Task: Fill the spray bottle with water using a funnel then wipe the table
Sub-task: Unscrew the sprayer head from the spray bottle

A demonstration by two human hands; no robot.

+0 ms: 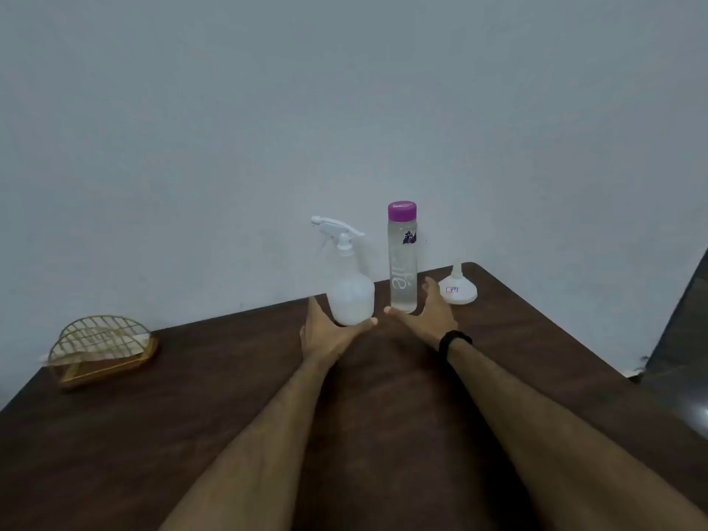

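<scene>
A white spray bottle (350, 289) with a trigger head stands near the far edge of the dark wooden table (230, 396). My left hand (325, 331) cups its base with fingers spread, thumb under its right side. Just to the right stands a clear water bottle (403, 270) with a purple cap. My right hand (425, 316) is open around its base, thumb on the left, fingers on the right. A white funnel (458, 289) rests upside down, spout up, further right.
A gold wire napkin holder (101, 348) sits at the table's left end. A pale wall runs right behind the table. The table's right corner lies past the funnel, with a dark object (682, 339) beyond the right edge.
</scene>
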